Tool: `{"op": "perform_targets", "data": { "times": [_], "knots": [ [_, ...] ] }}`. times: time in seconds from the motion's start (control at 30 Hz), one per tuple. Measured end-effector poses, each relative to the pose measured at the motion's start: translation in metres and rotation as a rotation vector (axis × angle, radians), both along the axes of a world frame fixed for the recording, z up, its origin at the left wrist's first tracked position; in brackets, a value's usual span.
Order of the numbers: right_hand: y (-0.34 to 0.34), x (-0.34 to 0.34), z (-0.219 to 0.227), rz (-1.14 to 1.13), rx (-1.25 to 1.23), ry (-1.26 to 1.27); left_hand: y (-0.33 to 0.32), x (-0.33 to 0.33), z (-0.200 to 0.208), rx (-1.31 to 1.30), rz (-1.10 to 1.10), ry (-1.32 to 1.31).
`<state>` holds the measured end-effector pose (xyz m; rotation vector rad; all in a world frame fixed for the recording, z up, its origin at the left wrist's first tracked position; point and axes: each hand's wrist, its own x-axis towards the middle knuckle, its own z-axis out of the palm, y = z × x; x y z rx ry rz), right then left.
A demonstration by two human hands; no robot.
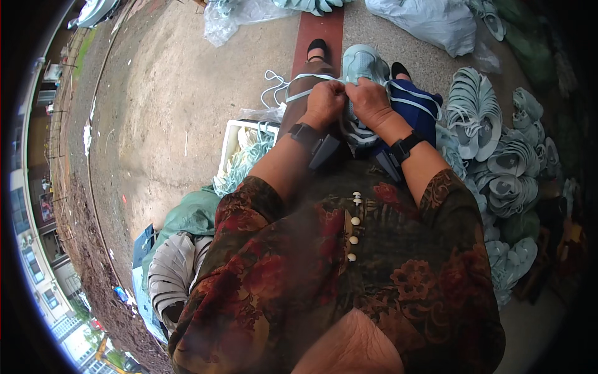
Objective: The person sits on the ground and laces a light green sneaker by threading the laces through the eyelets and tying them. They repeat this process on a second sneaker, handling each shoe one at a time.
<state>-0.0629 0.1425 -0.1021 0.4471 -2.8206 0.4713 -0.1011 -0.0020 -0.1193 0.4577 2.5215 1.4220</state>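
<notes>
A pale blue shoe upper (363, 61) rests between my knees, its rounded toe pointing away from me. Pale shoelace (303, 95) runs out from it over both legs, looping loosely on the left. My left hand (324, 105) is closed in a pinch on the lace at the upper's left edge. Close against it, my right hand (371, 105) pinches too, thumb and finger over the upper's front where the lacing lies. The lace between the fingertips is mostly hidden by the fingers. Further pale blue layers show beneath my hands.
Left of my leg stands a white box (232, 140) full of pale laces. Stacked pale blue shoe uppers (473, 112) pile up on the right. Grey-white uppers (172, 274) lie by a green bag (193, 215) at lower left. A white sack (430, 25) lies ahead.
</notes>
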Motion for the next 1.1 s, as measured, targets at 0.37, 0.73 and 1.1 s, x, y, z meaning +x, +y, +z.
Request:
{"op": "perform_targets", "data": {
  "times": [0.37, 0.73, 1.1],
  "knots": [
    [0.057, 0.039, 0.045, -0.100, -0.431, 0.039, 0.017, 0.019, 0.032, 0.058, -0.131, 0.586],
    [0.034, 0.028, 0.014, -0.308, -0.187, -0.077, 0.037, 0.009, 0.023, -0.162, -0.165, 0.425],
    [0.047, 0.023, -0.002, -0.423, -0.515, -0.090, 0.056, -0.008, 0.024, -0.500, -0.500, 0.503]
  ]
}}
